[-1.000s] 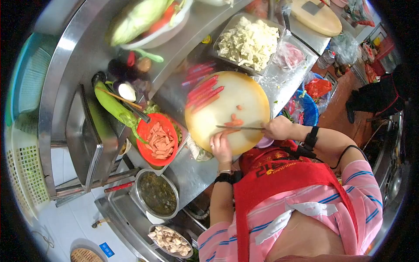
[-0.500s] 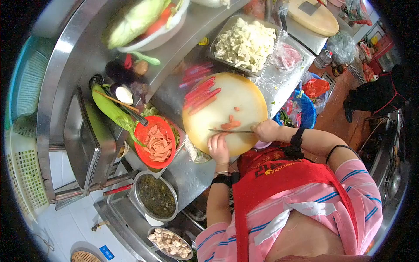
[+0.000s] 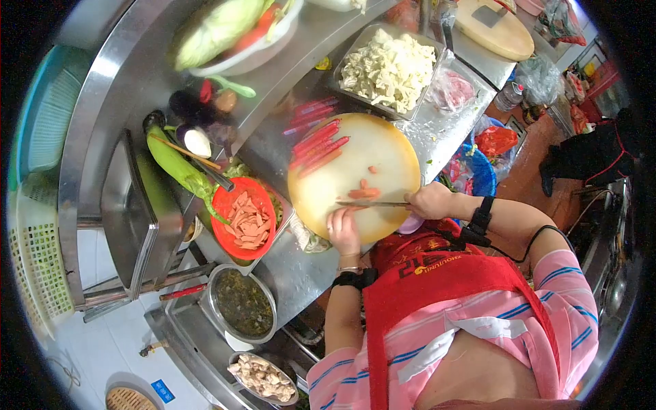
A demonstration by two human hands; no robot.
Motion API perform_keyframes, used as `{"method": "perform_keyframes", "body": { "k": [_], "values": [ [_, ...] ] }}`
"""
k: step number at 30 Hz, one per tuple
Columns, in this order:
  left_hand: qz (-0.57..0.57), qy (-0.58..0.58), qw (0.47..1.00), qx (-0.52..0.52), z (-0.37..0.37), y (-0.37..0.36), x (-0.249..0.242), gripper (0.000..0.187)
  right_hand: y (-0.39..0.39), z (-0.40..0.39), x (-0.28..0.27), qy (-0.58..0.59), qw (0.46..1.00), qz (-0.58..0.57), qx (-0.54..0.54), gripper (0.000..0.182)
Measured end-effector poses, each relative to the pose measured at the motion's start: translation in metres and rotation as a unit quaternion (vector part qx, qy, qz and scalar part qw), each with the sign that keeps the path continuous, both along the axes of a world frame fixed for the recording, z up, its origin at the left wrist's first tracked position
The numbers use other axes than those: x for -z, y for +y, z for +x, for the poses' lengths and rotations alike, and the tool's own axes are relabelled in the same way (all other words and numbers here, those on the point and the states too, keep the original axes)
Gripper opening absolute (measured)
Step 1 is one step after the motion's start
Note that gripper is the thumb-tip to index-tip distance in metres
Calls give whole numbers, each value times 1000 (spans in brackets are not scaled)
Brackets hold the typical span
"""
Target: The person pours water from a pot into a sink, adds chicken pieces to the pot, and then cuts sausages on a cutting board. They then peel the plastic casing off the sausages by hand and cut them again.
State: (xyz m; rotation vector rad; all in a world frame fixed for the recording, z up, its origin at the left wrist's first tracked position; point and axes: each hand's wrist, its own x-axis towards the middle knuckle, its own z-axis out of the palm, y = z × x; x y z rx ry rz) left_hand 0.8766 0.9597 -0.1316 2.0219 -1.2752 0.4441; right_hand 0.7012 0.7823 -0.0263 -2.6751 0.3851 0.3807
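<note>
My right hand (image 3: 430,201) is closed around the handle of a kitchen knife (image 3: 383,203), its blade low over the round cutting board (image 3: 389,154). My left hand (image 3: 344,230) rests on the board beside the blade, fingers bent together near the tip; whatever lies under them is hidden. Just beyond the blade are several cut pink sausage pieces (image 3: 364,193). Red-wrapped sausages (image 3: 320,145) lie at the board's far left side. Left of the board, a red basket (image 3: 277,205) holds many sausage slices (image 3: 247,222).
Behind the board stands a metal tray (image 3: 391,117) of cauliflower (image 3: 389,68). A green gourd-like vegetable (image 3: 174,167) and eggplants (image 3: 188,106) lie to the left. A pot of dark greens (image 3: 242,301) is at lower left. A blue bin (image 3: 485,174) stands right of the counter.
My right hand has drawn the knife slightly to the right, so its tip is closer to my left fingers. My left hand stays in nearly the same place.
</note>
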Motion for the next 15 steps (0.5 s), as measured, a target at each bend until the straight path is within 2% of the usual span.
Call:
{"method": "perform_keyframes", "body": {
  "k": [7, 13, 15],
  "values": [
    [6, 5, 1000, 16, 2, -2, -8, 10, 13, 19, 33, 34, 999, 8, -5, 26],
    [14, -6, 1000, 21, 4, 0, -8, 12, 13, 18, 17, 42, 999, -7, -15, 25],
    [18, 11, 1000, -4, 0, -1, -6, 14, 7, 9, 19, 47, 998, 24, 13, 25]
  ]
}}
